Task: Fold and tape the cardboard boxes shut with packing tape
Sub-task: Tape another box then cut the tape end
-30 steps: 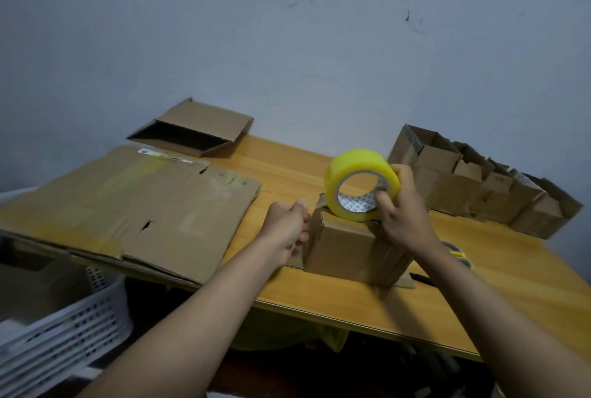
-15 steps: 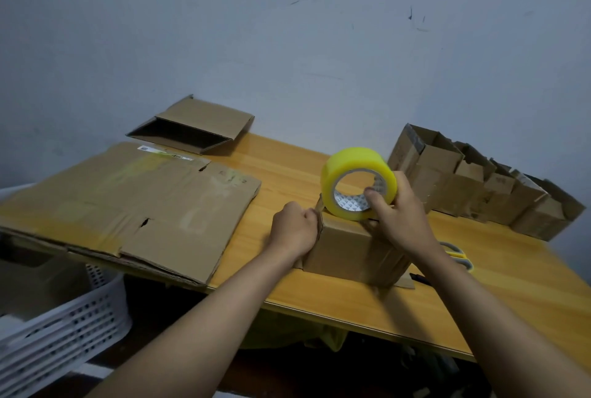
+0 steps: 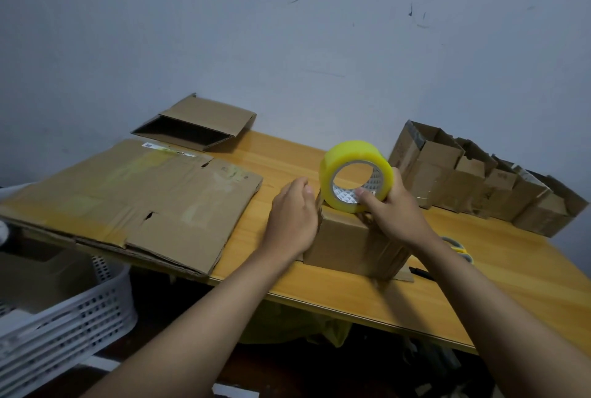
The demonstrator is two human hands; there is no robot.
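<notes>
While the right hand [image 3: 395, 209] grips the yellow tape roll [image 3: 355, 175] upright on top of the small cardboard box [image 3: 348, 244] at the wooden table's [image 3: 511, 269] middle, the left hand [image 3: 294, 218] presses flat, fingers straight, against the box's left end.

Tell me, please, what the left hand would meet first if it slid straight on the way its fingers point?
Probably nothing soon: the left hand points along the box end toward bare table and the wall, though depth is unclear.
</notes>
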